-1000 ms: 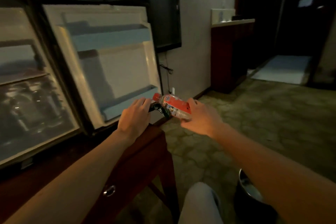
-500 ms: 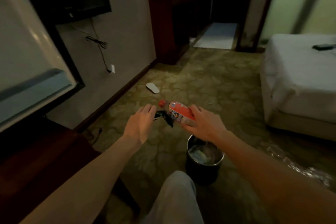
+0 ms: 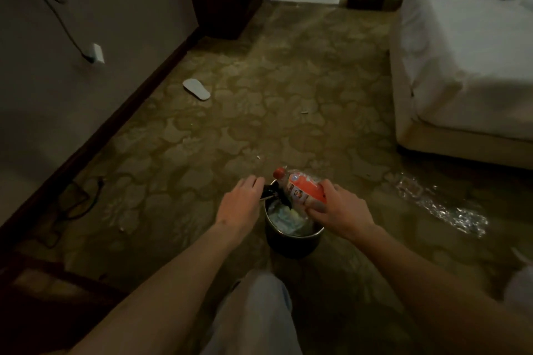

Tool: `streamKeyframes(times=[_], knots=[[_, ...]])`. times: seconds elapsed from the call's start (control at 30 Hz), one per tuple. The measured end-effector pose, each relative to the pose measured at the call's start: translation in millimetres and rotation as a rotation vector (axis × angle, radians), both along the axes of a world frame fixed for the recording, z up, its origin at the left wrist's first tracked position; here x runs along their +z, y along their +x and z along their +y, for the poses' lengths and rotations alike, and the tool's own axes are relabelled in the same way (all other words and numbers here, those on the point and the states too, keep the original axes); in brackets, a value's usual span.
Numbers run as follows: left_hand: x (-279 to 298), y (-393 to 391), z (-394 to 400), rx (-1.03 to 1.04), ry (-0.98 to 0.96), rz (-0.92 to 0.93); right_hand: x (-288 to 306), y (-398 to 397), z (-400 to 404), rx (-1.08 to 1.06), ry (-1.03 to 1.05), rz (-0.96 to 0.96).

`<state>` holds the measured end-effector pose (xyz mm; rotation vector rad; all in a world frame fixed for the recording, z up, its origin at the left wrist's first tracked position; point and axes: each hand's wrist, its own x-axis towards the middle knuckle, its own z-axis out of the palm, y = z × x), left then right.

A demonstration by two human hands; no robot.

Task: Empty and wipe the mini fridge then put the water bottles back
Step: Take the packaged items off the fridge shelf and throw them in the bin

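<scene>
so they've swung away from the fridge, and now the right hand (image 3: pixel 339 212) grips the bottle (image 3: pixel 302 189) and the left hand (image 3: pixel 240 204) pinches some dark wrapper (image 3: pixel 271 192) over the bin (image 3: pixel 294 242), looks like trash-dumping time.

Both bare forearms enter from the lower edge — left from 7 o'clock, right from 5 o'clock — and converge toward centre frame. Left hand (image 3: pixel 240 204) back-up, knuckles toward 1 o'clock, fingers curled down over a small dark object; what it is cannot be told. Right hand (image 3: pixel 339 210) just beside it at 3 o'clock, fingers and thumb wrapped round the lower body of a bottle, wrist slightly bent. Hands close together, not touching. One knee in pale trousers (image 3: pixel 256 314) rises between the forearms at 6 o'clock.
</scene>
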<state>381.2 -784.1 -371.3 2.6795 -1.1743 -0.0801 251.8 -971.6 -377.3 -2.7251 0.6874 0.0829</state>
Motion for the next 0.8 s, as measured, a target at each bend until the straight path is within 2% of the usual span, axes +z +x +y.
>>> streamKeyframes(times=[0.23, 0.43, 0.63, 0.8], knots=[[-88, 7, -40, -0.015, 0.084, 0.176, -89, 7, -27, -0.067, 0.088, 0.160], [-143, 14, -60, -0.021, 0.089, 0.282, -132, 31, -41, -0.022, 0.090, 0.256], [-171, 12, -58, -0.049, 0.091, 0.389, -153, 57, -42, 0.089, 0.071, 0.223], [-167, 13, -52, -0.070, 0.053, 0.318, -150, 56, -37, 0.124, 0.019, 0.168]])
